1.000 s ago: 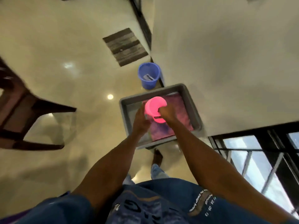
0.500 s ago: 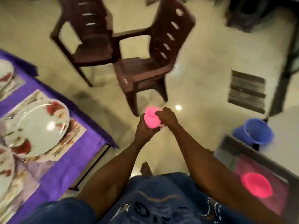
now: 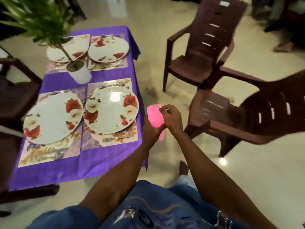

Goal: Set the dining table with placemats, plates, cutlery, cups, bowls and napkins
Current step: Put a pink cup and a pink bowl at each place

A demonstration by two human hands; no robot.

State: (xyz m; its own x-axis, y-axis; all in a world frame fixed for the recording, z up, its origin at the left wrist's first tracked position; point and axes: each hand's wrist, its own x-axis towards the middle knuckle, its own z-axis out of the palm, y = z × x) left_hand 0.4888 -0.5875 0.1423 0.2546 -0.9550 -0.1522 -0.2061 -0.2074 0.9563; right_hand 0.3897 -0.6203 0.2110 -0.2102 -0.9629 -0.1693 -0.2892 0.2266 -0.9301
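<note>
Cups (image 3: 155, 116), pink and seemingly stacked, are held off the table's (image 3: 105, 161) right edge: the left hand (image 3: 151, 131) is wrapped round the base, the right hand (image 3: 171, 117) pinched at the rim. If they are pulled apart sharply, one could be dropped on the floor or knocked against the nearest plate (image 3: 110, 109).

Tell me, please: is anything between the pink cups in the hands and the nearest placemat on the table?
Nothing visible. The pink cups, held by left hand and right hand, hang beside the table edge; the nearest placemat already carries a plate and fork.
</note>
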